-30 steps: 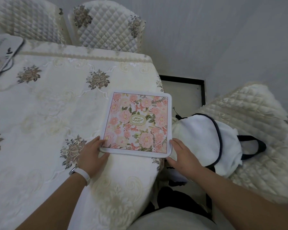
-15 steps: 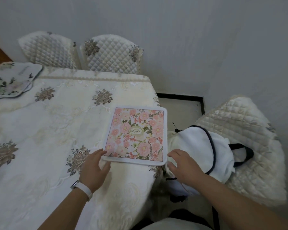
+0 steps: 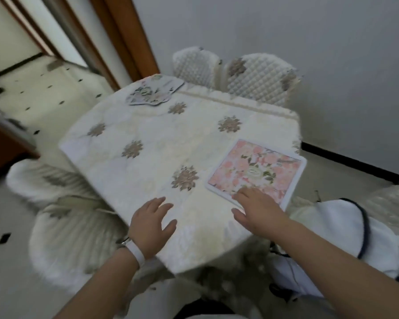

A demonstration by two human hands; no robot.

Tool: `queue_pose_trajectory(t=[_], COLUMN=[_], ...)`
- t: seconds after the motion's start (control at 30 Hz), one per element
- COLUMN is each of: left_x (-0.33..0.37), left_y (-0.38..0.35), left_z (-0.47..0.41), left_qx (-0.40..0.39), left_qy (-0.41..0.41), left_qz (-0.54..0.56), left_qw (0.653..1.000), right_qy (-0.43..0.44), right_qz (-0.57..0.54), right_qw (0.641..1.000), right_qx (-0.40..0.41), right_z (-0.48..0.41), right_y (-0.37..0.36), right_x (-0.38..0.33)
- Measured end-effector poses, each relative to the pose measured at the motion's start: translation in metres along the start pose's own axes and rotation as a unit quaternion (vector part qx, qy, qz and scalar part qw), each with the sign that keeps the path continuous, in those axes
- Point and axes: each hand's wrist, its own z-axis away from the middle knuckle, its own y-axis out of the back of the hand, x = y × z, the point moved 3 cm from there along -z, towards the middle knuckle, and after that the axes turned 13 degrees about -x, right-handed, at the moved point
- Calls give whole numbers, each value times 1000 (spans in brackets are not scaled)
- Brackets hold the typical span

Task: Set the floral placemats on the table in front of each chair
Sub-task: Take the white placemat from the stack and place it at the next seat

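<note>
Finding: my left hand (image 3: 151,223) has come off the pink floral placemat (image 3: 258,171) and is now spread, released, over the tablecloth to the placemat's left. My right hand (image 3: 258,208) is likewise released, with straight fingers resting on the placemat's near edge. The placemat lies flat on the desk (image 3: 148,176), beside the chair (image 3: 396,203) that carries a white bag (image 3: 346,229). I judge this place set. More placemats (image 3: 153,92) wait stacked at the corner far left of the pink one. The bag's contents are hidden.

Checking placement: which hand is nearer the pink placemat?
Right. The right hand touches the near edge of the pink placemat; the left hand is apart, over the tablecloth.
</note>
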Motion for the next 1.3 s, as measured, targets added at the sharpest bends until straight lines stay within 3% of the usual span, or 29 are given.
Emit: queue_pose_trajectory(t=[0.27,0.6,0.8,1.0,1.3], left_x=[-71,-171,-269,-355,-435], left_y=[14,-16,-50,-60,-52], left_z=[108,251,343,423,496], left_qx=[63,83,72,113,134], left_qy=[138,275,318,336,362], left_qz=[19,63,103,128,119], left_qw=[988,956,940,926,915], right_qy=[151,289,331,344,376], right_qz=[72,147,160,188,251], right_qw=[986,944,927,917,889], right_qx=[-27,-61,-75,-72,-74], right_z=[-30,-55,-59,-64,-79], right_y=[-9,-63,-121,-164,-187], right_x=[-107,-279,-411,-538,-661])
